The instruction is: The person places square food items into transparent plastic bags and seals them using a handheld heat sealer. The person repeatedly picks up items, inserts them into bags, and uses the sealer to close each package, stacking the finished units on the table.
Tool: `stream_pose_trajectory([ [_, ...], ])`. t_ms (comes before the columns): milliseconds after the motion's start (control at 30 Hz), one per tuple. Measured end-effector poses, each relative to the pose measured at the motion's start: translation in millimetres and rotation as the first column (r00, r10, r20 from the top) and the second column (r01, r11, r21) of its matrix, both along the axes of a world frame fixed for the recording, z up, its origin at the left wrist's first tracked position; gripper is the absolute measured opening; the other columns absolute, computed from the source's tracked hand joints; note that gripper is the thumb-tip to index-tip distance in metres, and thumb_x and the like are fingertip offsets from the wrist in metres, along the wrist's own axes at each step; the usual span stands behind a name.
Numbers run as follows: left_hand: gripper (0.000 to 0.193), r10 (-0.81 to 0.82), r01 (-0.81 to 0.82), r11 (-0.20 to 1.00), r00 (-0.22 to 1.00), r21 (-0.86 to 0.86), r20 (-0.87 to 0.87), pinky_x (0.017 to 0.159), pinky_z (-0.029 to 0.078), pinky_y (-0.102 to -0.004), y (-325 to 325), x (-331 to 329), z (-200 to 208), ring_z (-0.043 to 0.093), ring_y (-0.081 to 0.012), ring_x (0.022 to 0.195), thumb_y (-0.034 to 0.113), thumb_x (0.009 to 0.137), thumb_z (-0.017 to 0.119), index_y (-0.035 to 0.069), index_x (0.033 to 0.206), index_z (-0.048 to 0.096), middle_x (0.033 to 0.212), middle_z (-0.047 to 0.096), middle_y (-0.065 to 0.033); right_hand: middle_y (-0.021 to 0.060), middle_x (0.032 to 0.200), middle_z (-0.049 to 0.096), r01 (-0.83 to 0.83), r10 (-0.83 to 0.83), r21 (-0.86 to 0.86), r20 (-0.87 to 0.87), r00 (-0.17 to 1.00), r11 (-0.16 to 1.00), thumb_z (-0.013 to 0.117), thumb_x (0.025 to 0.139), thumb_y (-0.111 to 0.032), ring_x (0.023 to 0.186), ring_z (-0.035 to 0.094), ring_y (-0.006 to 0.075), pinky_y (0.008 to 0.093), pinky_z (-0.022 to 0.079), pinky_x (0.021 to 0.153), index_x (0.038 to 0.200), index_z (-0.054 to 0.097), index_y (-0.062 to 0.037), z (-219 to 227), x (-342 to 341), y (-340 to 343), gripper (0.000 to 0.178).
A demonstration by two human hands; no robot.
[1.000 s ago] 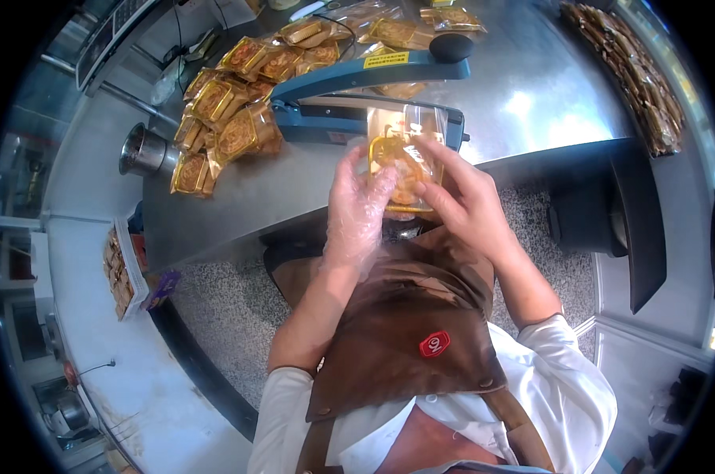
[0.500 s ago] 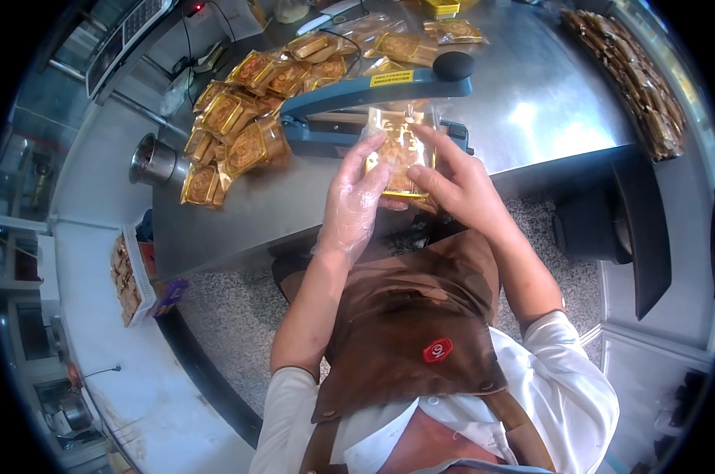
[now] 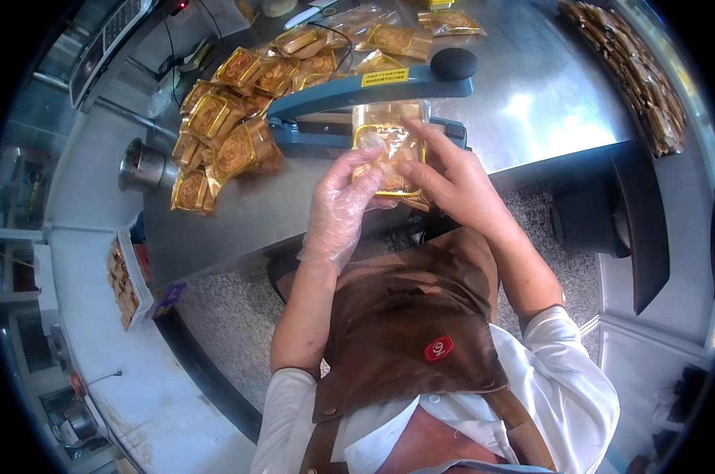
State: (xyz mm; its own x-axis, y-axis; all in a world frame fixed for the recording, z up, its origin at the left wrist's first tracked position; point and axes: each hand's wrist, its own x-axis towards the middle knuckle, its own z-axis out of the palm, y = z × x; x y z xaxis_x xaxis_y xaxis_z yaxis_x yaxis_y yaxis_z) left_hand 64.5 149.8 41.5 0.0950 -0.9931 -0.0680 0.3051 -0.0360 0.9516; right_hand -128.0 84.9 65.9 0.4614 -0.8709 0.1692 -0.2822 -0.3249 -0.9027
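Observation:
Between my two hands is a clear bag with a mooncake in a gold tray (image 3: 394, 158). My left hand (image 3: 341, 189), in a thin clear plastic glove, grips its left side, thumb on top. My bare right hand (image 3: 450, 178) closes on the right side, its thumb on the face and its index finger along the upper edge. The bag's upper end reaches the jaws of a blue hand impulse sealer (image 3: 341, 93), whose lever arm with a black knob is raised. Left of the sealer lies a heap of bagged mooncakes (image 3: 229, 130) in gold trays.
More bagged pieces (image 3: 397, 39) lie behind the sealer on the steel table (image 3: 547, 95). A long tray of brown packets (image 3: 630, 75) stands at the far right. A steel cup (image 3: 142, 164) is at the left edge, and a white basket of packets (image 3: 128, 280) sits further left.
The bagged mooncake has turned slightly, and its open end now lies flatter towards the sealer. My left hand has shifted a little left and down. The view has moved slightly.

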Motion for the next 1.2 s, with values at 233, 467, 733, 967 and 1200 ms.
stream_pose_trajectory([
  [233,0.028,0.041,-0.042,0.998,0.999,0.036,0.034,0.078,0.065,-0.0293,-0.7,3.5,4.9,0.070,-0.0190,0.104,0.007,0.103,0.062,0.004,0.131,0.064,0.128,0.063,-0.0112,0.0085,0.084,0.073,0.223,-0.213,-0.214,0.070,0.975,0.951,0.073,0.097,-0.012,0.070,0.067,0.0125,0.0278,0.054,0.065,0.129,0.068,-0.0005,46.6,-43.2,5.6,0.035],
  [467,0.027,0.038,-0.040,0.997,0.999,0.067,0.028,0.077,0.061,-0.0283,-5.4,2.7,9.1,0.069,-0.0164,0.104,0.008,0.102,0.064,0.005,0.128,0.067,0.126,0.065,-0.0082,0.0077,0.117,0.070,0.049,-0.171,-0.756,-0.084,0.982,0.653,0.075,0.094,-0.007,0.079,0.061,0.0084,0.0223,0.049,0.066,0.131,0.072,-0.0092,99.4,-39.9,-33.5,0.037],
  [733,0.027,0.051,-0.055,0.995,0.998,0.078,0.048,0.071,0.063,-0.0263,-7.9,1.3,12.2,0.071,-0.0168,0.099,0.007,0.102,0.062,0.004,0.128,0.066,0.125,0.066,-0.0116,0.0127,0.116,0.068,-0.094,-0.147,-0.749,-0.248,0.957,0.656,0.074,0.094,-0.007,0.092,0.071,0.0259,0.0326,0.056,0.077,0.119,0.074,-0.0049,82.4,-39.2,-46.4,0.025],
  [967,0.029,0.038,-0.039,0.997,0.999,0.072,0.026,0.069,0.063,-0.0259,-8.6,3.3,8.1,0.071,-0.0166,0.098,0.006,0.102,0.062,0.002,0.131,0.063,0.125,0.065,-0.0118,0.0134,0.117,0.068,-0.072,-0.122,-0.638,-0.255,0.959,0.767,0.073,0.093,-0.004,0.098,0.071,0.0268,0.0340,0.055,0.083,0.119,0.073,-0.0026,58.4,-48.7,-45.9,0.026],
  [1200,0.029,0.036,-0.036,0.999,0.999,0.034,0.024,0.069,0.061,-0.0260,-7.2,3.4,5.6,0.070,-0.0154,0.096,0.008,0.103,0.062,0.002,0.132,0.063,0.124,0.066,-0.0112,0.0129,0.108,0.069,-0.105,-0.099,-0.699,-0.245,0.965,0.708,0.074,0.093,-0.009,0.084,0.072,0.0305,0.0371,0.057,0.071,0.115,0.075,-0.0057,50.4,-51.3,-53.0,0.022],
])
